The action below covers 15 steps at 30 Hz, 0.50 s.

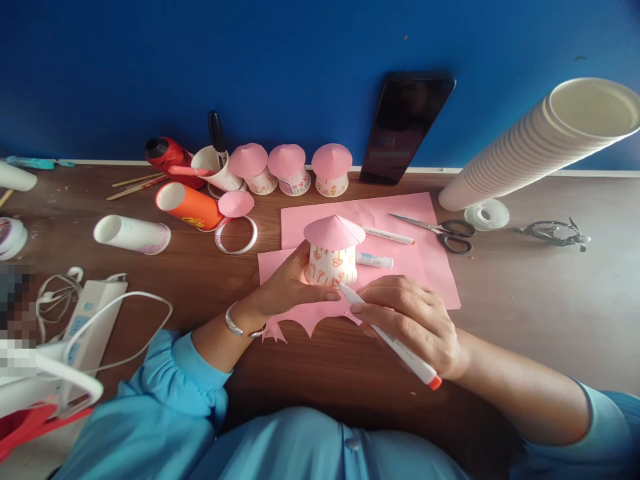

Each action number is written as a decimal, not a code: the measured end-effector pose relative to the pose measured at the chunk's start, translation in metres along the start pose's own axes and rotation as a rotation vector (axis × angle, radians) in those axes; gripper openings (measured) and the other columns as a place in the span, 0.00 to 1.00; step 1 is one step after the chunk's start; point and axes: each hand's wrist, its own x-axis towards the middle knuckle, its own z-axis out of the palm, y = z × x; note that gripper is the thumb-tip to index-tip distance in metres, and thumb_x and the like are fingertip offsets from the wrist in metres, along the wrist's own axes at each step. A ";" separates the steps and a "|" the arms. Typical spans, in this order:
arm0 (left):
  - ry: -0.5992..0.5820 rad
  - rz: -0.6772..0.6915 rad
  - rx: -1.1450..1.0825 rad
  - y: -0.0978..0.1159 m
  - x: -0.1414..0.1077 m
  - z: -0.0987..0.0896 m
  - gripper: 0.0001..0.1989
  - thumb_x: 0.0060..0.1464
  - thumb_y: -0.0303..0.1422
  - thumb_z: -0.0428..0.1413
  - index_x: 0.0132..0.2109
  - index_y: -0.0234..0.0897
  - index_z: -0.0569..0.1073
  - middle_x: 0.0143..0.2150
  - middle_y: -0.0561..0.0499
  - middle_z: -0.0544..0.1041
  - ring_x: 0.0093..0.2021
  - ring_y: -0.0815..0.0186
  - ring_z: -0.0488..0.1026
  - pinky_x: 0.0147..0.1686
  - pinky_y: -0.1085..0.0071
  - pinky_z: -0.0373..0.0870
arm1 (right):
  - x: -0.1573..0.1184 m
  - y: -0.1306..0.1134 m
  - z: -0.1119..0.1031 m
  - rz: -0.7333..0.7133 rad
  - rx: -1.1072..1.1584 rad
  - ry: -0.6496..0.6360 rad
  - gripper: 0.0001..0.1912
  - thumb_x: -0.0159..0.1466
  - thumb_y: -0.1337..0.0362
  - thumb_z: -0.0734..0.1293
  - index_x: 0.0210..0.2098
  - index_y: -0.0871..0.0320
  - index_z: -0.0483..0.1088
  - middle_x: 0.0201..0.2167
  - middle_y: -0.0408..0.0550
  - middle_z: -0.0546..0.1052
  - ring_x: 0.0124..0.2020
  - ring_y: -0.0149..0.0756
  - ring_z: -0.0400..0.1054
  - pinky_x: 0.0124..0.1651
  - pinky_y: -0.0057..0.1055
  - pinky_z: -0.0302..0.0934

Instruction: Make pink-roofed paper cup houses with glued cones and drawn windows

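My left hand (290, 283) holds a small white paper cup (333, 267) by its side, thumb along the bottom edge. Orange flower and stem drawings cover the cup, and a pink paper cone (335, 232) sits on it like a roof. Pinched in my right hand (413, 320) is a white marker (400, 350) with an orange end; its tip is at the cup's lower rim, and whether it touches I cannot tell. Beneath lie pink paper sheets (440, 280), one with a scalloped cut edge. Another marker (390, 235) and a white tube (376, 261) rest on the paper.
Behind stand three similar cups with pink cone roofs (333, 162). Scissors (450, 235), a tape roll (487, 215) and a tall cup stack (520, 153) are at the right. A phone (407, 127) leans on the blue wall. Leftward are an orange cup (190, 205) and a power strip (93, 320).
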 end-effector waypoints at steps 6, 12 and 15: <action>0.007 -0.002 0.036 0.004 0.000 0.004 0.35 0.46 0.33 0.74 0.59 0.40 0.71 0.52 0.44 0.78 0.52 0.53 0.76 0.48 0.59 0.76 | 0.000 0.000 0.000 0.017 -0.009 -0.001 0.18 0.68 0.72 0.68 0.58 0.63 0.73 0.40 0.54 0.80 0.40 0.43 0.77 0.37 0.40 0.75; 0.003 0.026 0.044 0.004 0.001 0.006 0.35 0.46 0.33 0.74 0.59 0.40 0.70 0.53 0.43 0.79 0.53 0.52 0.76 0.49 0.59 0.76 | 0.000 0.000 0.000 0.011 -0.010 -0.001 0.18 0.68 0.73 0.68 0.57 0.64 0.73 0.40 0.56 0.80 0.41 0.44 0.78 0.38 0.42 0.76; 0.007 0.030 0.049 0.004 0.001 0.006 0.36 0.46 0.33 0.74 0.60 0.41 0.70 0.54 0.43 0.79 0.53 0.52 0.77 0.49 0.59 0.76 | 0.002 0.000 0.000 -0.001 -0.022 0.000 0.16 0.67 0.75 0.68 0.54 0.67 0.74 0.39 0.57 0.80 0.40 0.45 0.77 0.38 0.42 0.76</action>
